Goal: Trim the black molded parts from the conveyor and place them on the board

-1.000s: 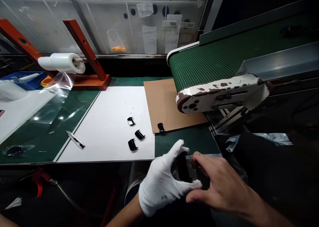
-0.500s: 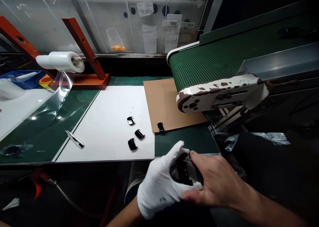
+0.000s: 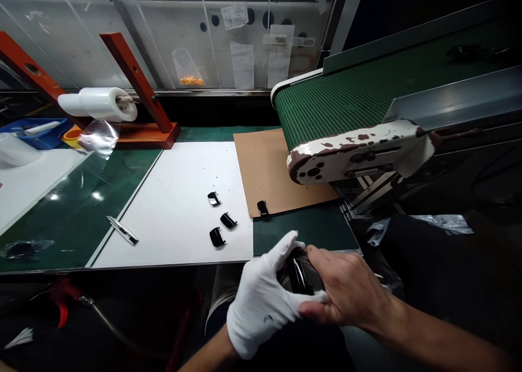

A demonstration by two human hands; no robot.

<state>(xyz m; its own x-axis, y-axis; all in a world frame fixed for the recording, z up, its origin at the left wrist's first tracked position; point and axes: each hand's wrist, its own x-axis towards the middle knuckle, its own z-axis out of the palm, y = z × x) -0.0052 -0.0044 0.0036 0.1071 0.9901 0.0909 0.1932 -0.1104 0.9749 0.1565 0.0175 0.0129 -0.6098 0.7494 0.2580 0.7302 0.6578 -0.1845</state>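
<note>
At bench edge [image 3: 171, 265] | gloved left hand [image 3: 259, 301], bare right hand [image 3: 346, 287] grip glossy black part [image 3: 302, 275] | white board [image 3: 171, 209] beyond

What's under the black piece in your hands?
The white-gloved left hand grips the glossy black piece from beneath, and the bare right hand lies over it. The piece's underside is hidden by the hands.

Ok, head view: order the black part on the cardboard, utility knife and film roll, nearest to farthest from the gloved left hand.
1. Black part, on the cardboard, ahead of the gloved left hand.
2. Utility knife, on the white board, left.
3. Film roll, on its orange stand, back left.
</note>
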